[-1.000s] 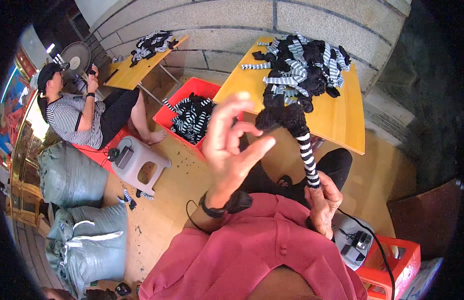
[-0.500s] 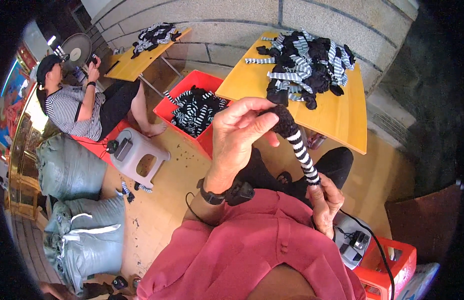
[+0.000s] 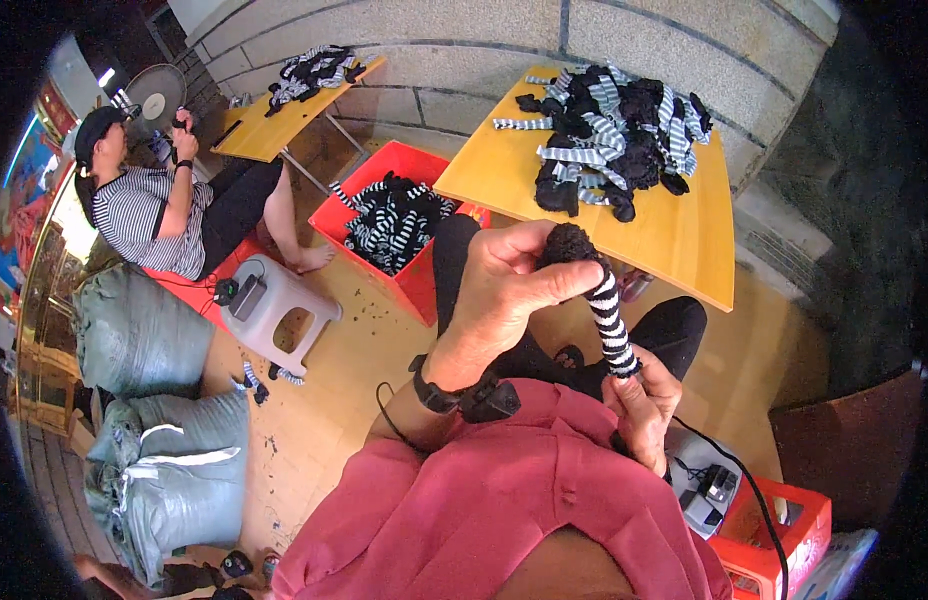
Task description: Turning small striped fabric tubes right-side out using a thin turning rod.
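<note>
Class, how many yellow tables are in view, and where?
2: the near table stands beyond the held striped knitwear; the far table is at upper left, by the seated co-worker. No others show.

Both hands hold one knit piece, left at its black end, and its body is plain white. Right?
Not plain white: the head view shows the knit piece with a striped black-and-white body. The left hand and right hand do hold it.

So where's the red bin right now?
In the head view, the red bin is left of centre, between the far yellow table and the near yellow table, up and left of your left hand.
</note>
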Demonstrator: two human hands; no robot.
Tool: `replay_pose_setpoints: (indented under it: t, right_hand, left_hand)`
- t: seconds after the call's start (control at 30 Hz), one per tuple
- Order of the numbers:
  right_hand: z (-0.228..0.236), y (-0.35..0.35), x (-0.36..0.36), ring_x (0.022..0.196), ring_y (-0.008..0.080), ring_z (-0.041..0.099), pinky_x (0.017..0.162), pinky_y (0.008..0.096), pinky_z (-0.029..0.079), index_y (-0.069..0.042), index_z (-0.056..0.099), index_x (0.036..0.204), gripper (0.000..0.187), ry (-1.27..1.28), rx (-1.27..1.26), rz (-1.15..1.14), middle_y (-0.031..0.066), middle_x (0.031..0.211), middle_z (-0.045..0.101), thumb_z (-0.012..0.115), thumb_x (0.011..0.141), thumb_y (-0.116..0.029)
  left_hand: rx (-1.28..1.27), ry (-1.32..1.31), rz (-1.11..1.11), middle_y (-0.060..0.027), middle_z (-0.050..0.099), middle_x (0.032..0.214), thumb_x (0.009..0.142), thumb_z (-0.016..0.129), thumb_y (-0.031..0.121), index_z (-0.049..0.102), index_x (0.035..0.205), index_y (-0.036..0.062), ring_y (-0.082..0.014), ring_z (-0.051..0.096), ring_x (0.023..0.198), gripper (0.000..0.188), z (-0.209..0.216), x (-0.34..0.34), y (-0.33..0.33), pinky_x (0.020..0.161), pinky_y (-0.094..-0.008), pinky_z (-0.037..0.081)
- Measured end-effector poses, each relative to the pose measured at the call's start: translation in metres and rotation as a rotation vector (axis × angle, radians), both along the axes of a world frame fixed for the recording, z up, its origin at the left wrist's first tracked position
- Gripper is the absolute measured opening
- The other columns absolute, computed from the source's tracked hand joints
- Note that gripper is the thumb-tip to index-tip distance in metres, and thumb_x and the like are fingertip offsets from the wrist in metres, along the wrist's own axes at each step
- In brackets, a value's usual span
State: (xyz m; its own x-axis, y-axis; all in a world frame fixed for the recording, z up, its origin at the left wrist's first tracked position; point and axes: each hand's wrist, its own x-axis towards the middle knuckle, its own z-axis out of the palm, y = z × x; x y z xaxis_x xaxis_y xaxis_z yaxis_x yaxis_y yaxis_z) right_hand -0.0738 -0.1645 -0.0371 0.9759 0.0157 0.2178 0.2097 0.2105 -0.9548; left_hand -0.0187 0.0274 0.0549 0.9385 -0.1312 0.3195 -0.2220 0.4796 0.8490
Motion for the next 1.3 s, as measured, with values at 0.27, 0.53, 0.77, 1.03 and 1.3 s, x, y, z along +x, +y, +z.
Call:
replay_pose_setpoints:
  t: [0.27, 0.53, 0.77, 1.03, 1.3]
  right_hand:
    - [0.01, -0.003, 0.005, 0.039, 0.0084, 0.04, 0.035, 0.0199, 0.024, 0.006, 0.055, 0.103, 0.033, 0.279, 0.324, 0.356, 0.0031, 0.058, 0.052, 0.066, 0.078, -0.014]
    - [-0.003, 0.012, 0.011, 0.046, 0.0083, 0.044, 0.038, 0.0189, 0.027, 0.006, 0.052, 0.114, 0.039, -0.492, -0.409, -0.397, 0.0062, 0.073, 0.057, 0.063, 0.08, -0.01]
    - [0.008, 0.01, 0.008, 0.044, 0.0071, 0.04, 0.039, 0.0198, 0.028, 0.005, 0.051, 0.116, 0.04, 0.143, 0.207, 0.238, 0.0034, 0.061, 0.051, 0.061, 0.08, -0.008]
    - [0.008, 0.012, 0.009, 0.051, 0.0053, 0.042, 0.043, 0.0178, 0.029, -0.002, 0.055, 0.116, 0.031, 0.084, 0.058, 0.065, -0.001, 0.072, 0.054, 0.056, 0.085, 0.0]
    - [0.002, 0.006, 0.003, 0.058, 0.006, 0.048, 0.051, 0.0186, 0.036, -0.004, 0.056, 0.117, 0.032, 0.171, 0.029, 0.11, -0.0012, 0.072, 0.057, 0.055, 0.085, 0.001]
  left_hand:
    - [0.155, 0.031, -0.081, 0.0004, 0.061, 0.072, 0.071, 0.074, 0.006, 0.065, 0.079, -0.0008, -0.0039, 0.052, 0.066, 0.014, -0.001, -0.001, -0.01, 0.059, -0.0186, 0.041]
    - [0.202, 0.038, 0.038, 0.0006, 0.06, 0.071, 0.072, 0.073, 0.01, 0.065, 0.079, -0.0022, -0.004, 0.052, 0.067, 0.016, -0.007, 0.0, -0.015, 0.058, -0.0195, 0.041]
    - [0.16, 0.049, 0.034, 0.0009, 0.061, 0.073, 0.076, 0.071, 0.009, 0.063, 0.077, -0.0015, -0.0037, 0.052, 0.067, 0.014, -0.005, 0.001, -0.016, 0.057, -0.0196, 0.041]
    - [0.088, 0.004, 0.115, 0.0024, 0.06, 0.078, 0.079, 0.069, 0.01, 0.061, 0.088, -0.0015, -0.0032, 0.051, 0.07, 0.017, -0.022, 0.007, -0.021, 0.06, -0.0189, 0.042]
    - [-0.069, 0.047, 0.177, 0.0044, 0.055, 0.073, 0.083, 0.065, 0.014, 0.063, 0.098, 0.0011, -0.0005, 0.043, 0.056, 0.019, -0.013, 0.005, -0.003, 0.046, -0.0151, 0.03]
